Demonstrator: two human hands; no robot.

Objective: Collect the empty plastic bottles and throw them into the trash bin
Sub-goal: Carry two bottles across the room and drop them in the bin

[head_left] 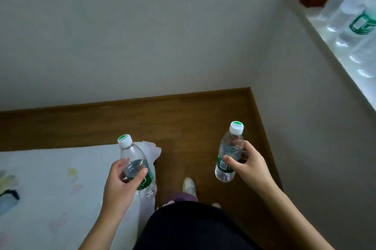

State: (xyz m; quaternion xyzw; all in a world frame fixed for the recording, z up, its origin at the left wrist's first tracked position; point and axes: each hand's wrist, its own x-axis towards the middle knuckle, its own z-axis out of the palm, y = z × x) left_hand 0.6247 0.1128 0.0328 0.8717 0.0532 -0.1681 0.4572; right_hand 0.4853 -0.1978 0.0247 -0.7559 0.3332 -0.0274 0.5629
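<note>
Both grips are busy: the left grip [122, 180] is curled round the left bottle [132, 154] over the bed [50, 178] edge. The right grip [249, 166] grasps the right bottle [224, 174] above the wooden floor [193, 123]. Both bottles are capped and tilted a bit.

Daylight is admitted from the upper right, where the sill [325, 32] is blown out and smeared. The wall [142, 26] and floor [203, 119] are left dim. Glints are caught on the right bottle [231, 148]. Straight lines are bent by the wide lens, and the bed [50, 178] print is blurred at its left edge.
</note>
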